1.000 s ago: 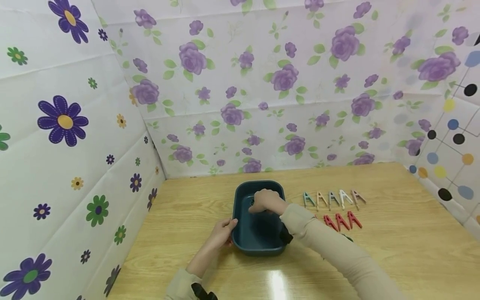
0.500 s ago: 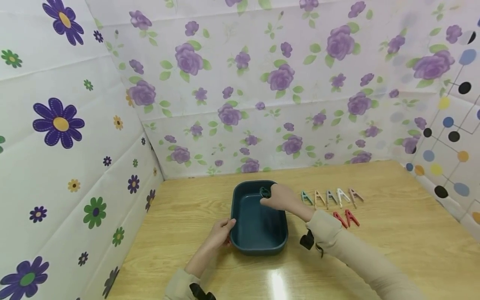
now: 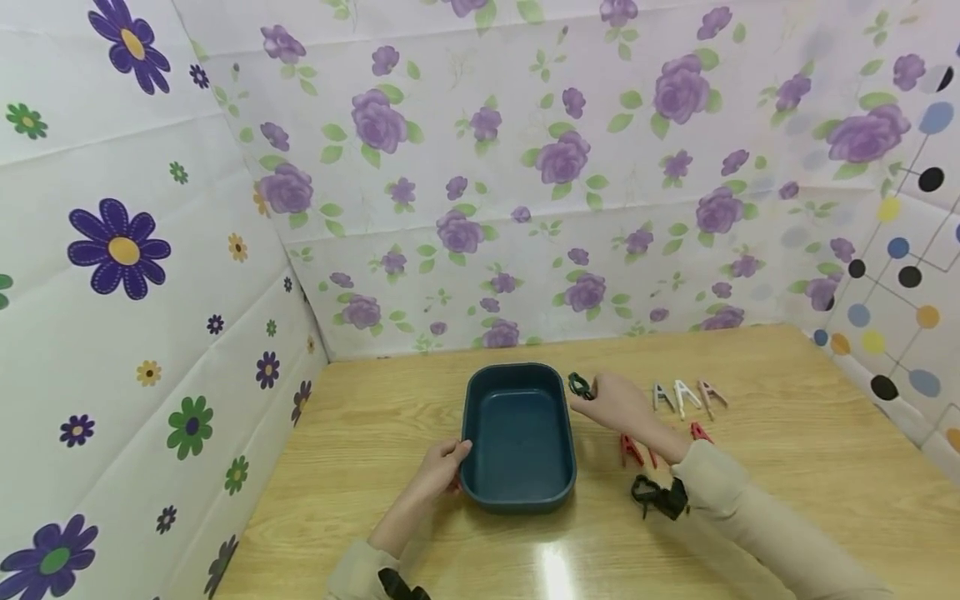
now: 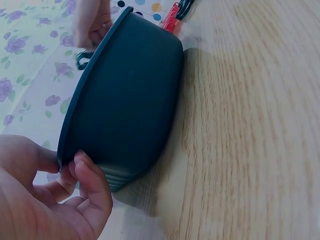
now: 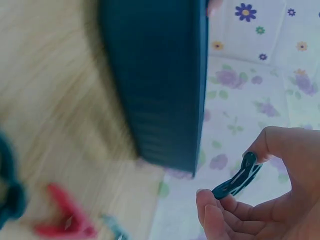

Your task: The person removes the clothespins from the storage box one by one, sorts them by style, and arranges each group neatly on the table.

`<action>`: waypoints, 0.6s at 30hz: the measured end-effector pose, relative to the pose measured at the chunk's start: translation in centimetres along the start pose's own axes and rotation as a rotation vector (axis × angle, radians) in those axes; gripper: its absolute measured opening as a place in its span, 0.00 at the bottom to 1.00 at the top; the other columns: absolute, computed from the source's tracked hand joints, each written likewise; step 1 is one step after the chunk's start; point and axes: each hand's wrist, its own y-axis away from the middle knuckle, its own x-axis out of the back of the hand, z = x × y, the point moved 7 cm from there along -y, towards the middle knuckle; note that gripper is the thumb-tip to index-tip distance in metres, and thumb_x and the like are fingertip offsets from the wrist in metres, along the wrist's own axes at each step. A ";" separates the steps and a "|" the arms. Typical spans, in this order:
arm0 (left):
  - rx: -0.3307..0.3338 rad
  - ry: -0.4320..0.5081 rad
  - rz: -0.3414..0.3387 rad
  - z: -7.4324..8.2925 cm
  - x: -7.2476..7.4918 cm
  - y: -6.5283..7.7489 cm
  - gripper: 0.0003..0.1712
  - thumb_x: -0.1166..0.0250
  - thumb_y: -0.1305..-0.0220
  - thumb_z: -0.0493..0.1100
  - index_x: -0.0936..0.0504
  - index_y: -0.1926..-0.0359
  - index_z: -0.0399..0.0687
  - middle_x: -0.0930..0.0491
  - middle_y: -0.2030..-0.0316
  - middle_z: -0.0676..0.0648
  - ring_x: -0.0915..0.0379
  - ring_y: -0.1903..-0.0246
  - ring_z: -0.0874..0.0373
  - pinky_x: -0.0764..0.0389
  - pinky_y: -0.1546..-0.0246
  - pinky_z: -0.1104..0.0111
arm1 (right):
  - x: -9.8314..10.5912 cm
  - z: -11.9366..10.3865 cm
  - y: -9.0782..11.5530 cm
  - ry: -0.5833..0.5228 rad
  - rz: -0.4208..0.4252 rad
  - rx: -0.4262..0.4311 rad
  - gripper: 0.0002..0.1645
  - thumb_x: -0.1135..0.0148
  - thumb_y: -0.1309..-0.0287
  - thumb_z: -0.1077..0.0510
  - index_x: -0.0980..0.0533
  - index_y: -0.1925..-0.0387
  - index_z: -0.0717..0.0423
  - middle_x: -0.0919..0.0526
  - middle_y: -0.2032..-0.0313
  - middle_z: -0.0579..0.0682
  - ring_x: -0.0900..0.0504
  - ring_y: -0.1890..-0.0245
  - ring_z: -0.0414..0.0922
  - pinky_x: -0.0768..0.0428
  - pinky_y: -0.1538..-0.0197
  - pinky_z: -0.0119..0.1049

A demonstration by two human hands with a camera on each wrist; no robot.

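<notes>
My left hand point(image 3: 438, 471) pinches the left rim of a dark teal rectangular plastic basin point(image 3: 517, 442), thumb on top and fingers below, as the left wrist view shows. The basin stands upright on the table with a bare floor. Just beyond its right rim, my right hand point(image 3: 618, 408) holds a small dark green loop-shaped clip point(image 3: 580, 386) in the air. Close up in the right wrist view, thumb and fingertips grip the two ends of this clip point(image 5: 237, 179), which is curved and has pale stripes.
Right of the basin lie red clothespins point(image 3: 628, 451), partly covered by my right arm. Behind them is a row with grey-blue point(image 3: 663, 397), white point(image 3: 685, 397) and pink clothespins point(image 3: 710, 396). Another dark green loop-shaped clip point(image 3: 643, 490) lies near my right wrist. Flowered cloth hangs behind the table point(image 3: 375, 400).
My right hand has moved right, from inside the basin over its right rim to just outside it, with the green clip still held. The left hand stays on the rim.
</notes>
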 end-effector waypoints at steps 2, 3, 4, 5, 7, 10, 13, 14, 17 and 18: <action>-0.003 -0.007 -0.005 0.1 0.0 0.0 0.19 0.49 0.26 0.49 0.28 0.69 0.39 0.32 0.85 0.52 0.35 0.85 0.62 0.33 0.81 0.73 | 0.1 1.0 0.4 0.001 -0.005 -0.013 0.32 0.40 0.44 0.46 0.45 0.93 0.47 0.50 0.92 0.39 0.54 0.89 0.37 0.49 0.82 0.30; -0.005 -0.009 -0.006 0.1 0.1 0.1 0.19 0.49 0.26 0.49 0.28 0.69 0.39 0.32 0.85 0.52 0.35 0.85 0.62 0.33 0.81 0.73 | 0.2 1.5 0.6 -0.004 -0.010 -0.015 0.31 0.40 0.44 0.48 0.45 0.93 0.47 0.51 0.92 0.39 0.54 0.89 0.37 0.49 0.82 0.30; -0.006 -0.011 -0.008 0.1 0.1 0.1 0.19 0.49 0.26 0.49 0.28 0.68 0.38 0.32 0.85 0.52 0.35 0.85 0.62 0.33 0.81 0.73 | 0.3 2.0 0.8 0.002 -0.013 -0.019 0.30 0.40 0.45 0.48 0.46 0.92 0.47 0.51 0.92 0.39 0.55 0.88 0.37 0.50 0.82 0.30; -0.010 -0.012 -0.011 0.2 0.0 0.2 0.20 0.49 0.26 0.50 0.27 0.67 0.37 0.32 0.85 0.52 0.35 0.85 0.62 0.33 0.81 0.73 | 0.4 2.4 1.1 0.009 -0.016 -0.018 0.30 0.41 0.45 0.48 0.46 0.92 0.47 0.51 0.91 0.39 0.56 0.88 0.37 0.51 0.82 0.30; -0.019 -0.011 -0.016 0.5 0.0 0.4 0.20 0.50 0.26 0.49 0.28 0.66 0.34 0.32 0.85 0.52 0.36 0.85 0.62 0.33 0.81 0.73 | 0.8 3.0 1.8 0.014 -0.020 -0.009 0.30 0.41 0.44 0.49 0.46 0.92 0.47 0.51 0.92 0.39 0.56 0.88 0.37 0.51 0.82 0.30; -0.031 -0.008 -0.023 0.8 0.0 0.7 0.21 0.49 0.26 0.48 0.29 0.67 0.32 0.33 0.86 0.52 0.36 0.85 0.62 0.34 0.81 0.73 | 1.3 3.8 2.4 0.033 -0.012 0.024 0.32 0.40 0.41 0.49 0.45 0.93 0.47 0.50 0.93 0.39 0.55 0.90 0.36 0.50 0.84 0.29; -0.031 -0.010 -0.027 0.8 -0.1 0.6 0.21 0.49 0.26 0.48 0.28 0.67 0.33 0.32 0.86 0.52 0.36 0.85 0.61 0.34 0.81 0.72 | 1.5 4.8 2.9 0.044 -0.021 0.017 0.33 0.39 0.40 0.47 0.44 0.93 0.47 0.50 0.93 0.38 0.53 0.92 0.35 0.49 0.85 0.28; -0.031 -0.008 -0.027 0.6 -0.1 0.5 0.21 0.49 0.26 0.49 0.28 0.67 0.34 0.32 0.86 0.52 0.36 0.85 0.61 0.34 0.81 0.72 | 1.6 5.1 2.9 0.049 -0.024 0.012 0.33 0.38 0.41 0.47 0.44 0.93 0.47 0.50 0.93 0.38 0.54 0.92 0.35 0.50 0.85 0.28; -0.028 0.002 -0.033 0.4 -0.1 0.2 0.21 0.49 0.26 0.50 0.27 0.67 0.34 0.31 0.85 0.52 0.36 0.85 0.61 0.34 0.81 0.72 | 1.8 5.9 3.2 0.060 -0.032 -0.009 0.33 0.38 0.41 0.46 0.44 0.93 0.47 0.50 0.93 0.39 0.54 0.91 0.35 0.50 0.84 0.28; -0.029 0.005 -0.036 0.5 -0.1 0.2 0.21 0.49 0.26 0.50 0.27 0.66 0.34 0.31 0.85 0.53 0.36 0.85 0.61 0.34 0.81 0.72 | 1.9 6.0 3.3 0.059 -0.028 0.001 0.33 0.37 0.41 0.48 0.44 0.93 0.47 0.50 0.92 0.39 0.54 0.91 0.35 0.49 0.84 0.28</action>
